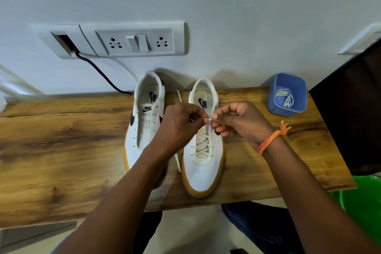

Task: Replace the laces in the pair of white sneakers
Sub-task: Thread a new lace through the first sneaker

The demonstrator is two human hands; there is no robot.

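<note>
Two white sneakers with gum soles stand side by side on the wooden table, toes toward me. The left sneaker (144, 130) has bare eyelets and no lace. The right sneaker (203, 163) carries a white lace (203, 146) crossed through its lower eyelets. Above its upper eyelets, my left hand (179, 123) pinches the lace's end, and my right hand (241, 123) pinches the lace right beside it, fingertips almost meeting. A loose stretch of lace (177, 161) lies between the two shoes. My left forearm hides the toe of the left sneaker.
A blue plastic tub (274, 107) holding another white lace (285, 98) sits at the table's back right. A wall socket panel (132, 41) with a black cable is behind the shoes. A dark object stands at the right edge, with something green below it.
</note>
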